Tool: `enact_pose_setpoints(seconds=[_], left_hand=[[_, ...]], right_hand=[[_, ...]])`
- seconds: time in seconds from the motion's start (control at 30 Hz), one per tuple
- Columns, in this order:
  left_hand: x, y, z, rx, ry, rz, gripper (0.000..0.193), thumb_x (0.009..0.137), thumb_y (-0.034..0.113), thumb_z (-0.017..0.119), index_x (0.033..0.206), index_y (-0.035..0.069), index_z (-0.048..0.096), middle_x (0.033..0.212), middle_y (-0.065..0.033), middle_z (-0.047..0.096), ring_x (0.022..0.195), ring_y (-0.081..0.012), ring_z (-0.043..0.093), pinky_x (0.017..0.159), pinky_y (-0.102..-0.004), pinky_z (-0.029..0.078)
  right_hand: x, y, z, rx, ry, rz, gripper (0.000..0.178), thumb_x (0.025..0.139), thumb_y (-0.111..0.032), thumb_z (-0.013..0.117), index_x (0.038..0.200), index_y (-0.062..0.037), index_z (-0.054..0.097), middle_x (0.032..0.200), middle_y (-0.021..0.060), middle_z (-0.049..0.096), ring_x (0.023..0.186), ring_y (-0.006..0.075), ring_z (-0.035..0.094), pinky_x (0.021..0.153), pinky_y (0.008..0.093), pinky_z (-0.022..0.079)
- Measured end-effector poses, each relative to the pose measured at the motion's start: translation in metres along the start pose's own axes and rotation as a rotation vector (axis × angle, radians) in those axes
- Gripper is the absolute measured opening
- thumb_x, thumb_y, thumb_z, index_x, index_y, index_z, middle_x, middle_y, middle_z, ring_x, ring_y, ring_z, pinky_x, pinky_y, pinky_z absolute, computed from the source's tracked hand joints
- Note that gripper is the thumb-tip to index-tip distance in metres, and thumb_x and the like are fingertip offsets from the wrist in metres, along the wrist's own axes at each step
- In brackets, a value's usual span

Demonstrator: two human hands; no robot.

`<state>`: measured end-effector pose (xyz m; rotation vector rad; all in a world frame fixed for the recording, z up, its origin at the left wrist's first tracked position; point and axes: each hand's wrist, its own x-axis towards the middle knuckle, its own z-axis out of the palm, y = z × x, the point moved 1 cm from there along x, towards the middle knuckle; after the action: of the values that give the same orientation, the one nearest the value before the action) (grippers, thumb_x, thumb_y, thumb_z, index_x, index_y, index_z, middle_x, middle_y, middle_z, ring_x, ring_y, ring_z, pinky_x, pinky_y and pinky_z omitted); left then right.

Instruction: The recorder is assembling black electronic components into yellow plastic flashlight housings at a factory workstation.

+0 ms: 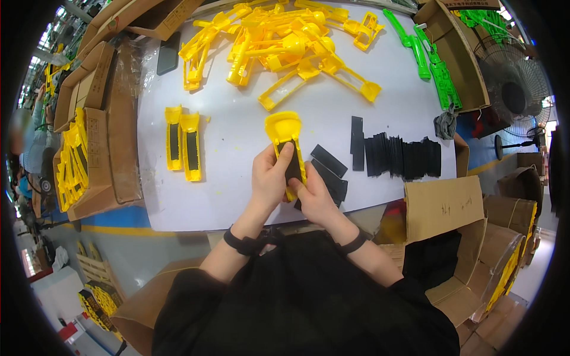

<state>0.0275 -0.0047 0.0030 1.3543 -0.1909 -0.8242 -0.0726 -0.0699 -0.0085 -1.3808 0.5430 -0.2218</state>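
Note:
Over the near middle of the table, both my hands are closed around a yellow plastic housing (283,126) with a wide curved end pointing away from me. A black strip (293,169) lies in its long slot. My left hand (267,178) grips the left side, thumb pressed on the strip. My right hand (316,202) holds the near right end, its thumb against the edge. Loose black strips (329,161) lie just right of my hands, partly behind the right one. Two yellow housings with black strips (191,147) rest side by side to the left.
A heap of yellow housings (291,44) covers the table's far side. Black strips stand in a row (404,158) at right, near green plastic parts (442,83). A dark phone (168,54) lies far left. Cardboard boxes (101,154) flank the table; a fan (513,98) stands right.

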Motion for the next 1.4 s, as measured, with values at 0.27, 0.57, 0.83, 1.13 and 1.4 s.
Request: enact_pose_setpoints(seconds=[0.27,0.57,0.83,1.13,1.4], left_hand=[[-0.001,-0.007,-0.001,0.186,0.119,0.148,0.026,0.095,0.024,0.053,0.093,-0.001,0.059,0.074,-0.0045,0.061,0.068,-0.0093,0.052,0.062,-0.026,0.043],[-0.005,0.005,0.006,-0.008,0.085,0.058,0.032,0.096,0.029,0.055,0.089,-0.001,0.061,0.074,-0.0012,0.059,0.065,-0.0053,0.05,0.058,-0.0218,0.041],[-0.003,0.0,-0.002,0.529,-0.032,0.423,0.018,0.088,0.014,0.06,0.098,-0.002,0.059,0.079,-0.0109,0.061,0.067,-0.0171,0.057,0.061,-0.026,0.046],[-0.01,0.004,-0.024,0.631,-0.061,0.141,0.021,0.086,0.006,0.06,0.105,-0.002,0.055,0.088,-0.0075,0.06,0.077,-0.0127,0.06,0.061,-0.0241,0.051],[-0.022,-0.015,-0.029,0.497,-0.12,0.034,0.025,0.081,-0.002,0.06,0.106,-0.005,0.055,0.09,-0.0052,0.058,0.081,-0.0086,0.056,0.067,-0.0239,0.055]], right_hand=[[0.003,0.013,0.002,-0.077,-0.001,-0.033,0.008,0.094,-0.005,0.046,0.094,-0.0003,0.04,0.082,0.0103,0.054,0.072,0.015,0.054,0.067,0.0295,0.046],[0.0,0.002,0.007,0.082,-0.026,-0.006,0.01,0.096,-0.007,0.045,0.097,-0.0006,0.037,0.087,0.0087,0.051,0.077,0.0149,0.052,0.071,0.0299,0.045],[0.01,0.018,-0.004,0.304,-0.007,0.071,0.016,0.095,-0.008,0.044,0.108,0.0007,0.04,0.096,0.0079,0.052,0.089,0.0138,0.052,0.077,0.0283,0.045],[0.007,-0.015,-0.014,-0.373,0.01,-0.123,0.018,0.084,-0.004,0.054,0.099,0.006,0.053,0.076,0.02,0.063,0.07,0.0355,0.063,0.061,0.0391,0.048],[0.004,-0.012,-0.018,-0.437,-0.022,-0.114,0.023,0.082,-0.002,0.056,0.104,0.0057,0.053,0.08,0.0214,0.064,0.074,0.0357,0.065,0.066,0.0386,0.052]])
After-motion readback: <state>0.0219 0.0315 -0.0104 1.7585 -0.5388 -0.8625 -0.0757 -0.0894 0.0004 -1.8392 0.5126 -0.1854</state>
